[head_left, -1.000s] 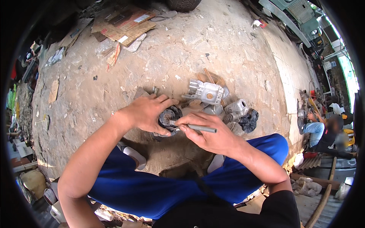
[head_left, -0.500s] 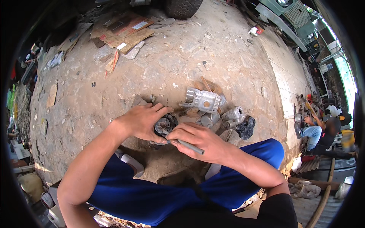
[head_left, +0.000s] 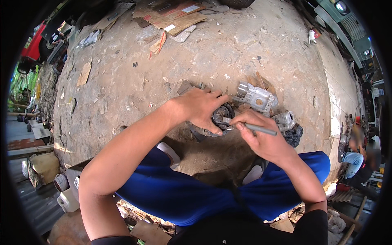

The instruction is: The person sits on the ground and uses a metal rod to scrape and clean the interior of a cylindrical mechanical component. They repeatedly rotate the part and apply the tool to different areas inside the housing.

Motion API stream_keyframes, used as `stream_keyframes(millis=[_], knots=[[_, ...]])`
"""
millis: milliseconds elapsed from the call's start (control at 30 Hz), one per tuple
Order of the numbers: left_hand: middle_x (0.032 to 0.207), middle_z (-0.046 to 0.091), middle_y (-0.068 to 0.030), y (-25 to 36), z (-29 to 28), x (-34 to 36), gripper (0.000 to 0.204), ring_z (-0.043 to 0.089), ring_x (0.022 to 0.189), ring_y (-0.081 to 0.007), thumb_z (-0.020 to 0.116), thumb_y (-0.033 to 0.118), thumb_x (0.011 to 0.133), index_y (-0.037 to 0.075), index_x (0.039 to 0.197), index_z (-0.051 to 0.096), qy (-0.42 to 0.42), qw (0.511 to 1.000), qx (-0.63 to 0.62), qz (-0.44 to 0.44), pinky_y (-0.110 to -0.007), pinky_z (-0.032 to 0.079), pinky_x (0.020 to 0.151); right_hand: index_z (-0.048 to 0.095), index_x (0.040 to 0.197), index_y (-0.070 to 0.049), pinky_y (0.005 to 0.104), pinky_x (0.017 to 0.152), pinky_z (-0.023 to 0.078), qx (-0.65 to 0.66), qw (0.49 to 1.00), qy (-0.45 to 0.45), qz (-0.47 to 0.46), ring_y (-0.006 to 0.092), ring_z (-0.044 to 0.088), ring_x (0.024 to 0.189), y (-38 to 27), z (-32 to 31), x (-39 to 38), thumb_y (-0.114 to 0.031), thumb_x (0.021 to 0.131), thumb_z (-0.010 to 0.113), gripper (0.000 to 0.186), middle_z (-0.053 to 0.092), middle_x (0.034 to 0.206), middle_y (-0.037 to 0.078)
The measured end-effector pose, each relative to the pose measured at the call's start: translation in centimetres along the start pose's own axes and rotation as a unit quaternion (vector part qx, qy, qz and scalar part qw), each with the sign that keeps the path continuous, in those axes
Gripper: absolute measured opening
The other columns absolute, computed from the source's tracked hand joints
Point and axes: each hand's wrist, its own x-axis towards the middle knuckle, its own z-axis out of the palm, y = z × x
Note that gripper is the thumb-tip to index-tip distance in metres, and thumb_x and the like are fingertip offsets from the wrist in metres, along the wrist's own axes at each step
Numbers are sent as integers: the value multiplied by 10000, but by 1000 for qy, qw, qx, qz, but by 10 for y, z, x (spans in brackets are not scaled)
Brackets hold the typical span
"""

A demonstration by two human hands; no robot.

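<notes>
My left hand (head_left: 199,107) spans a round, dark metal part (head_left: 219,114) on the ground, thumb on its near side and fingers over the far side, gripping its rim. My right hand (head_left: 261,132) is closed around a grey rod-shaped tool (head_left: 262,129). The tool's flat, pale tip reaches the part's right side, between the two hands. Just beyond my right hand lies a silver metal housing (head_left: 265,98) with a round hole in it. My palm and fingers hide some of the round part.
Right of the housing are a ribbed metal piece (head_left: 285,117) and a crumpled black plastic bag (head_left: 294,135). Flattened cardboard (head_left: 179,25) lies at the far left. A person in jeans (head_left: 353,160) sits at the right edge, below a parked green vehicle (head_left: 352,28).
The view has turned left, so everything sits farther right in it. The right hand is a little farther from the round part, and the tool's flat tip shows more plainly. Both grips stay.
</notes>
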Motion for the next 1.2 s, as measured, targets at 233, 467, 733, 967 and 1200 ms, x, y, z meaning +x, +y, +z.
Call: stream_keyframes(millis=[233,467,733,967,1200], knots=[[1280,558,-153,6,-2,3,1024,574,1226,-374,772,694,706,67,1445,441,2,1000,16,-11,-476,485,994,666,1099,-3,417,797,530,18,1000,4,-3,355,678,938,-3,-4,-3,-100,982,620,158,684,1014,154],[1360,544,-140,4,-8,3,1009,549,1267,-382,787,664,700,109,1465,435,-23,999,-9,-22,-485,464,1046,674,1100,-12,422,786,528,37,999,20,-18,357,681,921,-5,0,-3,-143,1013,596,176,689,1017,174],[1395,523,-175,2,-18,-2,1017,531,1294,-406,815,626,695,117,1477,409,-40,998,-41,-29,-500,468,1049,654,1137,-6,427,773,546,59,997,42,0,359,703,922,1,8,-6,-145,1020,586,194,700,1017,176],[1451,491,-208,1,-23,-3,1085,555,1268,-432,840,606,685,112,1520,355,-43,997,-44,-39,-504,473,1058,656,1160,-22,376,773,539,51,995,60,-66,270,688,879,11,11,-4,-118,1020,585,184,686,986,148],[1462,490,-223,3,-21,-4,1127,515,1319,-413,846,600,673,61,1528,347,-31,999,-30,-29,-480,453,1093,656,1136,-12,389,766,541,37,998,44,-40,294,682,865,7,4,-2,-107,1008,601,169,669,955,148]])
